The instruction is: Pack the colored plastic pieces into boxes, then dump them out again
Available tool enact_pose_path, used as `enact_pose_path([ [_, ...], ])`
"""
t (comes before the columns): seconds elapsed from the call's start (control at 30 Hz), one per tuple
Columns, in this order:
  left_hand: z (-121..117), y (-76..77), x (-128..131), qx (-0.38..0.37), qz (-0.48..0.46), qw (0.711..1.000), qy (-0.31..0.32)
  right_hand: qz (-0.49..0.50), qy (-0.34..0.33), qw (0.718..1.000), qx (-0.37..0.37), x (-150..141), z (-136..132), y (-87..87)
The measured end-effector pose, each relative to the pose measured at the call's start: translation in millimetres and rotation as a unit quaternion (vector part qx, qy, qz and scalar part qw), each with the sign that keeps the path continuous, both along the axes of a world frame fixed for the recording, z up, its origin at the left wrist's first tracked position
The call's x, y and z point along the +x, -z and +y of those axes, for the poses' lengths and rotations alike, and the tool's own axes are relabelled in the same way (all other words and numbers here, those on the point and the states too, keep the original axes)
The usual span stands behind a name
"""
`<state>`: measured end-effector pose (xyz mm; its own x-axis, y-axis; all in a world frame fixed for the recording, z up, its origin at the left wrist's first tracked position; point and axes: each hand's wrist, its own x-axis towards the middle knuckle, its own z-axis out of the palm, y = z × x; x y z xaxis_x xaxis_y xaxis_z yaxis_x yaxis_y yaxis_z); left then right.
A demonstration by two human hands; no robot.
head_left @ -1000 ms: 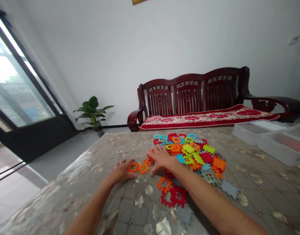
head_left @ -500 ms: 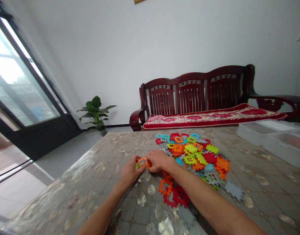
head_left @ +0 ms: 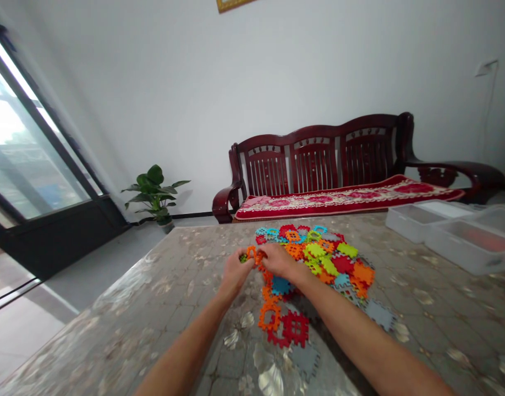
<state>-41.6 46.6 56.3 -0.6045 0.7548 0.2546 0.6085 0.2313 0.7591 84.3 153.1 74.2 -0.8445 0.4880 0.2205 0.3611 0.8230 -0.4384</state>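
Note:
My left hand [head_left: 236, 268] pinches a small joined group of toothed plastic tiles, with a green tile [head_left: 243, 258] near its fingertips. An orange window tile [head_left: 251, 252] stands up between my two hands. From the other side, my right hand [head_left: 279, 259] has its fingers closed on the orange part of the same group; its fingertips are partly hidden. Just right of my hands spreads a pile of loose tiles [head_left: 314, 251] in red, orange, green, blue and grey. Nearer me lie an orange frame tile [head_left: 269, 308], a red window tile [head_left: 296, 328] and a grey tile [head_left: 305, 360].
Clear plastic boxes [head_left: 467, 254] stand on the right of the patterned table [head_left: 174, 308], one with something reddish inside. Behind the table is a dark wooden bench [head_left: 314, 159] with a red floral cover. A potted plant [head_left: 155, 190] stands on the floor at left.
My hands have lifted the joined tiles slightly up and away from me, and the orange tile is turned more edge-on. The view has shifted a little right.

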Motion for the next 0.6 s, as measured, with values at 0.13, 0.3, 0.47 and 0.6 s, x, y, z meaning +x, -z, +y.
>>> enact_pose_path([
  [0.13, 37, -15.4, 26, 0.009, -0.004, 0.997, 0.076, 0.084, 0.057, 0.994, -0.045, 31, 30, -6.8],
  [0.3, 68, -30.2, 38, -0.055, 0.030, 0.980, 0.188, 0.148, 0.144, 0.975, -0.088, 80, 69, -3.9],
  [0.47, 48, -18.8, 1, -0.169, 0.101, 0.972, 0.128, 0.161, 0.235, 0.954, -0.091, 132, 92, 15.7],
  [0.6, 28, 2.9, -19, -0.235, 0.138, 0.960, 0.072, 0.151, 0.288, 0.943, -0.073, 164, 104, 42.0],
])
